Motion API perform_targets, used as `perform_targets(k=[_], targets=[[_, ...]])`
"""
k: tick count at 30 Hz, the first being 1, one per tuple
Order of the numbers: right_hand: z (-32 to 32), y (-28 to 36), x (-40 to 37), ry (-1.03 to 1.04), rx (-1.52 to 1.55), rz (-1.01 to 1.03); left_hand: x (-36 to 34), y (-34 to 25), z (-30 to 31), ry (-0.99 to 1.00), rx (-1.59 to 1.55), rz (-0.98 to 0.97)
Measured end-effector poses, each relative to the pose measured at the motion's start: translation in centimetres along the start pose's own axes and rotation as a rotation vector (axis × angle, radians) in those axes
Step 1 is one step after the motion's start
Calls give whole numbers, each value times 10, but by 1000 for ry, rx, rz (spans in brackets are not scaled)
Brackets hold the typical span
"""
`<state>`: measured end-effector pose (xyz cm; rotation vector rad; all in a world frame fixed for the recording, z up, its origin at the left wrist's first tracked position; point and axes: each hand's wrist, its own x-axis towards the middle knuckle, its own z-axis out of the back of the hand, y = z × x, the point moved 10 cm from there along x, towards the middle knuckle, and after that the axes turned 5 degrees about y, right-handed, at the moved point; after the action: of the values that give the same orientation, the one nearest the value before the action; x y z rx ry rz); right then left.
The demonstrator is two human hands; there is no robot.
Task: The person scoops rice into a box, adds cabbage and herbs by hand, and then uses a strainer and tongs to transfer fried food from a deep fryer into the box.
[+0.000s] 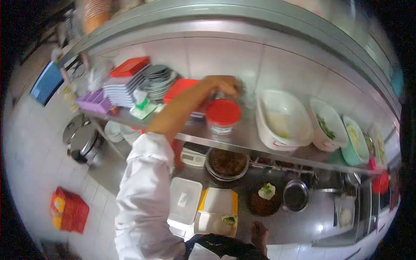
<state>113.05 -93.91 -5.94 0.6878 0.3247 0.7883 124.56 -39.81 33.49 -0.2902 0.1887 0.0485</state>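
Observation:
My left hand [226, 85] reaches up to the metal shelf, just behind a white tub with a red lid [223, 112]. Its fingers curl downward over something glassy or clear that blur hides. Low in the view, my right hand [259, 233] is near the counter's front edge; its fingers are too dark to make out. To its left lies an opened takeaway box [218, 201] with yellow edges and a little green food inside. Above that hand, a dark reddish-brown round dish [263, 207] carries a white mound topped with greens [266, 190].
Along the shelf stand white basins [284, 143], a green basin [356, 154], stacked plates [158, 89] and a purple tray [94, 104]. Below sit a scale [193, 159], a pot of brown food [227, 164], a pan [296, 195] and a clear plastic container [185, 195]. A red basket [74, 216] is on the floor.

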Motion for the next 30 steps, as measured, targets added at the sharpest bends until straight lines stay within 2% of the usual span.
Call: perform_targets(k=[1,3,4,5,6,8,10,13,16,18,19,21,22,23,25,27,28,29,30], targets=[[4,9,2,41,-58,11,-2,-4,-1,15,-3,13],[2,11,12,81,-114,19,-8,-11,15,-204,66,-22],[1,12,19,72,-97,16,10,-6,8,-111,69,-161],[-2,12,25,62,-83,12,5,-3,18,-156,88,-49],[-4,11,30,62,-76,11,14,5,20,-151,129,-22],[-6,12,37,60,-67,11,-21,-15,37,-237,78,50],[-8,14,42,77,-56,11,-24,-12,46,-275,32,4],[-11,11,48,95,-13,-2,-79,-30,73,-526,-143,-32],[-11,13,56,128,128,2,-168,-82,81,-858,-254,-362],[-13,21,67,246,413,21,-244,-143,49,-1007,-148,-465],[-9,64,72,447,754,-9,-270,-165,24,-1047,-204,-492],[-1,158,75,840,1401,-181,-311,-221,-33,-936,-370,-615],[-6,176,79,842,1182,-98,-314,-244,-66,-796,-495,-728],[-12,191,80,836,963,-21,-317,-262,-96,-651,-632,-745],[-22,202,72,812,557,157,-302,-271,-163,-595,-781,-711],[-27,204,57,780,207,404,-296,-261,-212,-580,-915,-594],[-47,182,45,951,620,93,-295,-256,-235,-570,-983,-532],[-64,160,32,1005,1016,-280,-294,-252,-255,-548,-1038,-470],[-63,168,23,1065,911,-205,-291,-248,-275,-525,-1092,-412]])
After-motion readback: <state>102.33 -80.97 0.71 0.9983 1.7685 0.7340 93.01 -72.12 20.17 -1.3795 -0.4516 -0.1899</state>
